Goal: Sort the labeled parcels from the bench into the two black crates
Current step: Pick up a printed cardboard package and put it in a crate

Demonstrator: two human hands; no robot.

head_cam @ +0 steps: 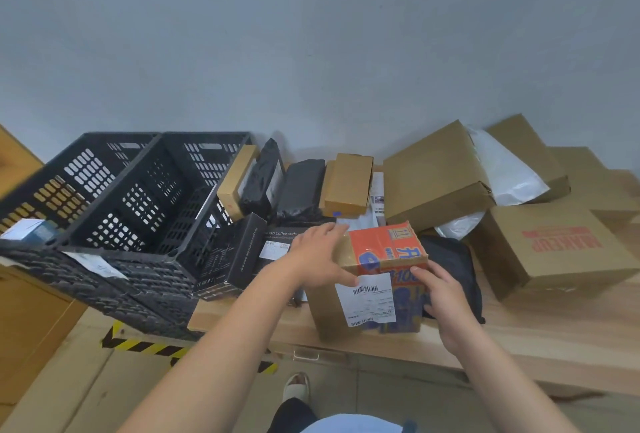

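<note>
Bench (519, 339) of pale wood, grey wall (311, 34) behind. At its front edge, an upright orange box (384, 245) with a white barcode label (372, 301). The left hand (318, 256) clasps its upper left corner; the right hand (446, 301) curls its fingers round the right edge. Left of the box: a black carton (273, 242) reading "PRO Coffee scale", then two black crates (156, 190). Right of it: a brown carton (554, 252) printed "MAKEUP" in red.

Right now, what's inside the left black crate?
One small bluish box with a white top sits at the near corner of the left black crate. The near wall and the frame edge hide part of its floor, so anything lying there cannot be seen.
</note>
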